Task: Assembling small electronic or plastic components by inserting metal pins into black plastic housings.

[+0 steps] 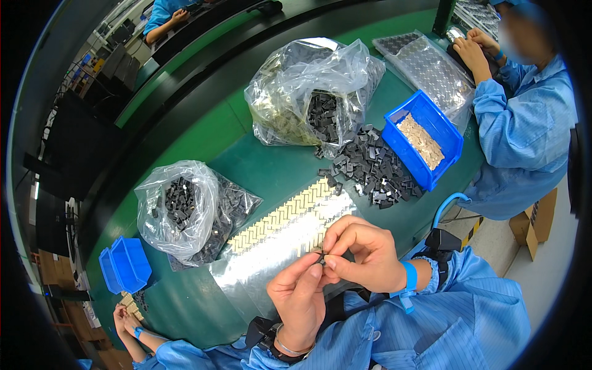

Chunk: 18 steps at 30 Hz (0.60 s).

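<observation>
My left hand and my right hand meet in front of me, above the near edge of a shiny clear sheet. Thumb and forefinger of each pinch a small black plastic part, mostly covered by the fingertips. Just beyond them, rows of cream-coloured small pieces lie on the clear sheet. A loose heap of black plastic parts spreads behind my right hand.
A large clear bag of black parts stands at the back, a smaller bag at left. One blue bin holds flat beige pieces; another blue bin sits far left. Co-workers' hands work at right, others at lower left.
</observation>
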Available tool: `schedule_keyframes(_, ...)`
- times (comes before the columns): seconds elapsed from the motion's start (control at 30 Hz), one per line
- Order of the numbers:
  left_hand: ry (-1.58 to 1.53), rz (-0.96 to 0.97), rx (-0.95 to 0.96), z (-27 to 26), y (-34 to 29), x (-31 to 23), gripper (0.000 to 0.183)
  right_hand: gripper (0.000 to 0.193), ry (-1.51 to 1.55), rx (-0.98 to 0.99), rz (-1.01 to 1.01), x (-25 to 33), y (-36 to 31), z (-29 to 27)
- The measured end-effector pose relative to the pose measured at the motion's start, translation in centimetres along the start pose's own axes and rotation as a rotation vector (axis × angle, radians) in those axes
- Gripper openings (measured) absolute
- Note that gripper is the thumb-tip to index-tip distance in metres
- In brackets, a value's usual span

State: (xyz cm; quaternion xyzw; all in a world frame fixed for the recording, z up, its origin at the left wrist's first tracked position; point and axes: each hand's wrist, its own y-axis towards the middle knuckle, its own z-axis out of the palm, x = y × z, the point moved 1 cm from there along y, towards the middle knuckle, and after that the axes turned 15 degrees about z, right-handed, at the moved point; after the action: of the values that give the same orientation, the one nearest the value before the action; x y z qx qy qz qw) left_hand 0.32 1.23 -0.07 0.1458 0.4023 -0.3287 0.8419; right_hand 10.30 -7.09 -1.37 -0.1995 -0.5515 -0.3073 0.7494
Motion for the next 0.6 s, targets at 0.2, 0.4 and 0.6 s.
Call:
schedule_keyframes(0.2,0.006,0.028,-0.009,0.02,-0.09,0.09,0.018,0.01,-0.001,-0.001,-0.002,-0.07,-0.09,0.11)
schedule_keyframes(0.4,0.014,0.004,-0.025,0.04,0.13,-0.03,0.017,0.01,0.006,0.004,0.005,-0.16,0.05,0.15)
schedule_keyframes(0.6,-0.025,0.001,-0.015,-0.38,0.27,0.12,0.016,0.01,0.033,0.026,0.029,-0.29,0.31,0.15)
